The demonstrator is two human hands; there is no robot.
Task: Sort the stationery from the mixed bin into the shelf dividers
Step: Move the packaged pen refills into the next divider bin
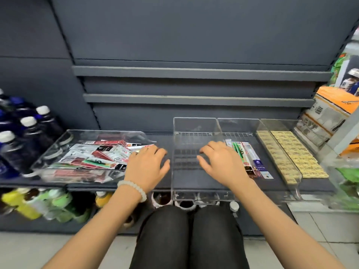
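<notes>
The person's knees (189, 235) sit nearest the camera, at six o'clock, crouched before the shelf (194, 183). The left hand (147, 167), fingers loosely spread and holding nothing, hovers at the right edge of the mixed bin (48, 154), likely poised to pick from the packaged stationery (97, 155) heaped inside at nine o'clock. The right hand (221, 162), also relaxed and empty, hangs over the clear dividers (194, 123) at the centre. At three o'clock, sorted pens (250, 158) and yellow erasers (291, 152) lie in separate lanes, kept apart by type.
</notes>
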